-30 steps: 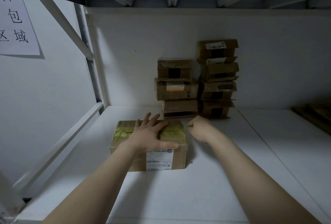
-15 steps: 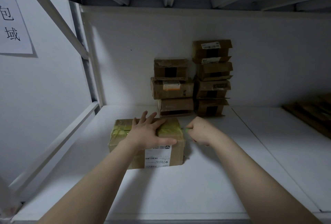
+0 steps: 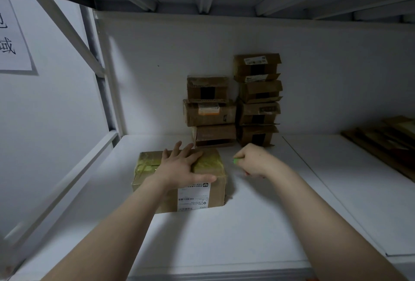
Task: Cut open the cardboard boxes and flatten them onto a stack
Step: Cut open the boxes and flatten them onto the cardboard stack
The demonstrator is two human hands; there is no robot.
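Note:
A taped cardboard box [image 3: 213,193] with yellowish tape on top and a white shipping label on its front stands on the white shelf [image 3: 224,235]. My left hand [image 3: 182,167] lies flat on the box top, fingers spread and straight. My right hand [image 3: 253,161] is curled into a fist just right of the box, gripping a small green cutter [image 3: 236,161] whose tip pokes out toward the box's right top edge. The tip is a short gap away from the box.
Two stacks of small cardboard boxes [image 3: 235,103] stand against the back wall behind the hands. Flattened cardboard [image 3: 386,141] lies at the far right of the shelf. A slanted metal brace [image 3: 69,31] and a paper sign [image 3: 13,38] are on the left.
My right hand with the green cutter has drawn a little to the right, away from the box's top edge. The left hand stays pressed on the box.

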